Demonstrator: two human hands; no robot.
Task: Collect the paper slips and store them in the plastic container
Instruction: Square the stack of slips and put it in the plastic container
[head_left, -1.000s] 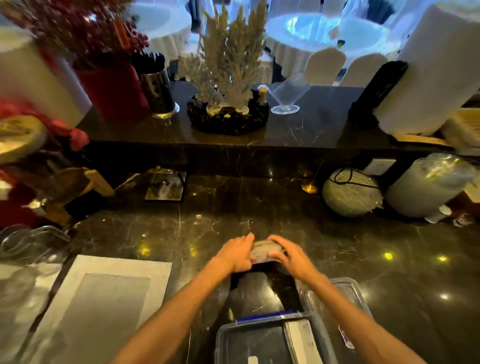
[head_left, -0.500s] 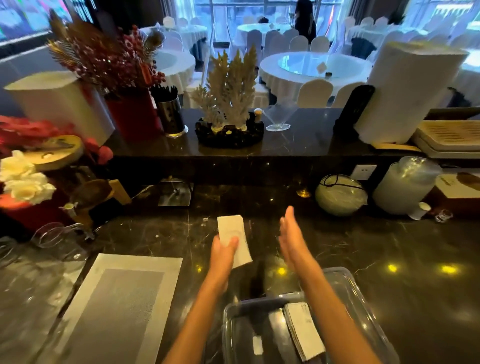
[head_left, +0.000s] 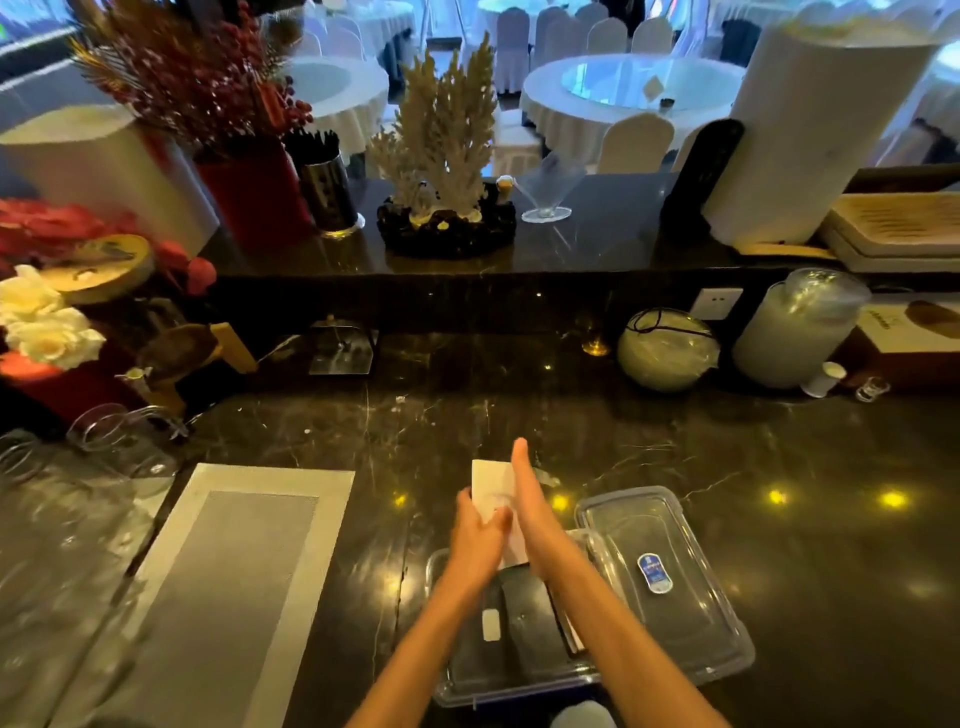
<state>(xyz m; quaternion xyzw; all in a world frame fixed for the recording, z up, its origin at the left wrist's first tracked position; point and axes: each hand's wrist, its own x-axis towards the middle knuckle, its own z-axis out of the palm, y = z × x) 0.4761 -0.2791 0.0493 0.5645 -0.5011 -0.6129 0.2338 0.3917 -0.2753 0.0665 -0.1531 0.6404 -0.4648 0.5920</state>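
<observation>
A white stack of paper slips (head_left: 492, 491) stands upright between my two hands, just above the far end of the clear plastic container (head_left: 457, 670). My left hand (head_left: 477, 538) grips the stack from the left. My right hand (head_left: 530, 512) is flat with straight fingers, pressed against the stack's right side. The container sits on the dark marble counter (head_left: 519, 415) under my forearms; a small white label shows through its bottom, and more slips lie along its right wall, partly hidden by my right arm.
The container's clear lid (head_left: 660, 571) with a blue sticker lies just right of it. A grey placemat (head_left: 228, 582) lies to the left, glassware (head_left: 104, 441) beyond it. A round wrapped bundle (head_left: 667, 356) and a white jug (head_left: 795, 332) stand at the back right.
My right hand has closed in from the right and now presses on the slips held by my left hand. Both hands have dropped nearer to the container.
</observation>
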